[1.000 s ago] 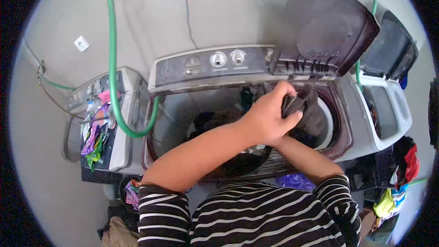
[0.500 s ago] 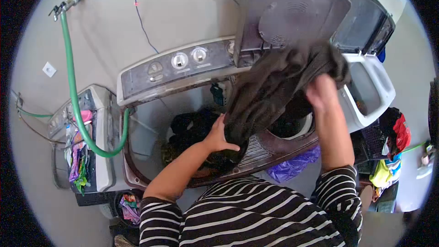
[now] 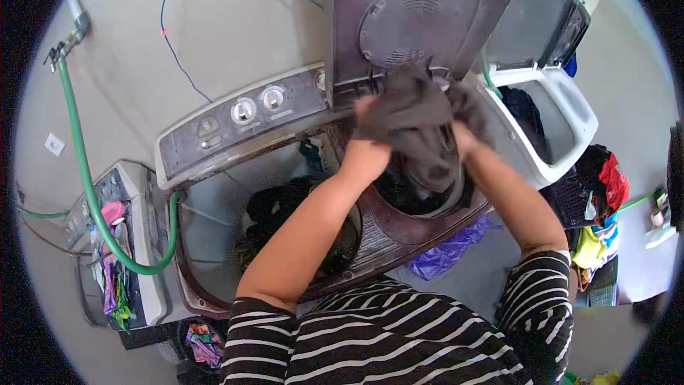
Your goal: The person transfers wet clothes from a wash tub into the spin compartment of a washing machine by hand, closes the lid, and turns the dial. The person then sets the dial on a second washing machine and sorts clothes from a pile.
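Note:
A dark grey-brown garment (image 3: 420, 125) is bunched between both of my hands over the right-hand tub (image 3: 427, 203) of a twin-tub washing machine (image 3: 235, 125). My left hand (image 3: 365, 146) grips its left side, and my right hand (image 3: 462, 139) grips its right side. The cloth hangs down into that round tub, just below the raised dark lid (image 3: 413, 18). Dark wet clothes (image 3: 278, 207) lie in the left wash tub under my left forearm.
A green hose (image 3: 85, 185) runs from a wall tap into the left tub. Another washer (image 3: 121, 242) with colourful packets stands at left, a white one (image 3: 548, 110) with its lid up at right. A purple bag (image 3: 452, 249) and clothes baskets (image 3: 595, 199) are on the floor.
My left hand has come up from the wash tub onto the garment. The cloth, spread and lifted half a second ago, is now bunched and lower over the right tub. The view shifted right.

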`<state>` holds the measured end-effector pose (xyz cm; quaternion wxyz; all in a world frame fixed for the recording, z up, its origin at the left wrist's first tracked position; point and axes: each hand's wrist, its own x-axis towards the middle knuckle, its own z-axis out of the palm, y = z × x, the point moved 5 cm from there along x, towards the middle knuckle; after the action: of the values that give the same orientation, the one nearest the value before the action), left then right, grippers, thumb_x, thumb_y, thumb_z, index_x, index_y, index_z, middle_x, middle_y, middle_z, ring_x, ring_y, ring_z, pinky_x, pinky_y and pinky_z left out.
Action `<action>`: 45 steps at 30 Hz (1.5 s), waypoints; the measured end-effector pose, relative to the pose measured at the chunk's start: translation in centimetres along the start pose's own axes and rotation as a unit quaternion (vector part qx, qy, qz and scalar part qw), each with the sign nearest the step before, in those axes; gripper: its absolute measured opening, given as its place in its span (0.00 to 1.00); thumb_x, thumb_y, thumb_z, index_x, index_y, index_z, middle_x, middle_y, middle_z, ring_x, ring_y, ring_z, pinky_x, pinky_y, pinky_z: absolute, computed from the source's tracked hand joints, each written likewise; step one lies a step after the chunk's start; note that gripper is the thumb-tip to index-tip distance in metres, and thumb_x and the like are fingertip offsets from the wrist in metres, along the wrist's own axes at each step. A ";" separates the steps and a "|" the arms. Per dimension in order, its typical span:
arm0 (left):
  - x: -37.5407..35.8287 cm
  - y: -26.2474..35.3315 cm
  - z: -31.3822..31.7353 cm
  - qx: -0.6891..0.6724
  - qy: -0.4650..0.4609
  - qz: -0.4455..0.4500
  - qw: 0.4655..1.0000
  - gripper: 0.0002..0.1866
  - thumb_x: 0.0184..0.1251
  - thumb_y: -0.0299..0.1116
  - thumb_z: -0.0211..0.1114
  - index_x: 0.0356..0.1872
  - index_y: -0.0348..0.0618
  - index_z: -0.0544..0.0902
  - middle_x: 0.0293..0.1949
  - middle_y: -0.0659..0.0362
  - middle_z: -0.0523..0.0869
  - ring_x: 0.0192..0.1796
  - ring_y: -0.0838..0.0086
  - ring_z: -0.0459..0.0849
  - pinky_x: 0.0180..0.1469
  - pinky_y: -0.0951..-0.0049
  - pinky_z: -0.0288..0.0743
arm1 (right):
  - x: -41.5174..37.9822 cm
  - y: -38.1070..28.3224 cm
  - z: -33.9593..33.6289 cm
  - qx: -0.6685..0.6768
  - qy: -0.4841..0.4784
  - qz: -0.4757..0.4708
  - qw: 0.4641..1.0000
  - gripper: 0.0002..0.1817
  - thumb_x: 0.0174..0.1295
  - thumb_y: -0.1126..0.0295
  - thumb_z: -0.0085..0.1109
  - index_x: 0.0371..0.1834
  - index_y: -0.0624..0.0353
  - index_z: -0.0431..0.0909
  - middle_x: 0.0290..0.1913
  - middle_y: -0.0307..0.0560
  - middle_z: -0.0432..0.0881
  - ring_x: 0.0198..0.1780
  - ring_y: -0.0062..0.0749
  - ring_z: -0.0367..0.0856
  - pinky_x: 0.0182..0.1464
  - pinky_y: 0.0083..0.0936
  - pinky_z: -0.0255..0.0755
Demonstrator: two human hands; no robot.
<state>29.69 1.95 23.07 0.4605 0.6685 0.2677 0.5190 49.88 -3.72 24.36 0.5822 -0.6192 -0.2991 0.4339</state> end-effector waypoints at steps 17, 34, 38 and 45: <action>-8.6 -10.2 -5.4 0.265 -0.222 -0.193 0.918 0.18 0.58 0.32 0.59 0.51 0.42 0.72 0.59 0.50 0.66 0.62 0.58 0.65 0.60 0.63 0.61 | 5.1 22.7 1.8 -0.699 -0.167 -0.124 0.684 0.17 0.44 0.61 0.59 0.41 0.47 0.77 0.48 0.48 0.76 0.45 0.51 0.73 0.51 0.55 0.60; -18.3 -7.8 -18.6 0.237 -0.124 -0.315 0.911 0.19 0.58 0.33 0.61 0.51 0.41 0.73 0.58 0.52 0.70 0.45 0.67 0.76 0.42 0.72 0.70 | 10.3 13.8 -9.7 -0.600 -0.093 -0.118 0.786 0.47 0.32 0.55 0.71 0.61 0.53 0.61 0.58 0.60 0.64 0.53 0.57 0.68 0.54 0.41 0.64; -19.0 -7.4 -17.7 0.261 -0.116 -0.343 0.895 0.18 0.58 0.34 0.61 0.50 0.41 0.74 0.53 0.52 0.74 0.35 0.71 0.75 0.37 0.74 0.69 | 8.2 18.7 -6.5 -0.724 -0.231 0.102 0.642 0.63 0.33 0.47 0.72 0.70 0.51 0.40 0.71 0.51 0.45 0.67 0.54 0.51 0.60 0.43 0.59; -21.4 -10.5 -18.6 0.273 -0.064 -0.451 0.848 0.16 0.58 0.31 0.60 0.49 0.42 0.75 0.43 0.56 0.79 0.41 0.70 0.76 0.44 0.73 0.70 | 15.0 22.0 -5.4 -0.701 -0.240 0.041 0.670 0.58 0.32 0.51 0.73 0.68 0.53 0.47 0.66 0.53 0.53 0.62 0.52 0.57 0.59 0.42 0.59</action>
<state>6.68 -5.10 4.78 0.4590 0.6051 0.6401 0.1163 58.36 3.74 -0.34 -0.1339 -0.7310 -0.6193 0.2534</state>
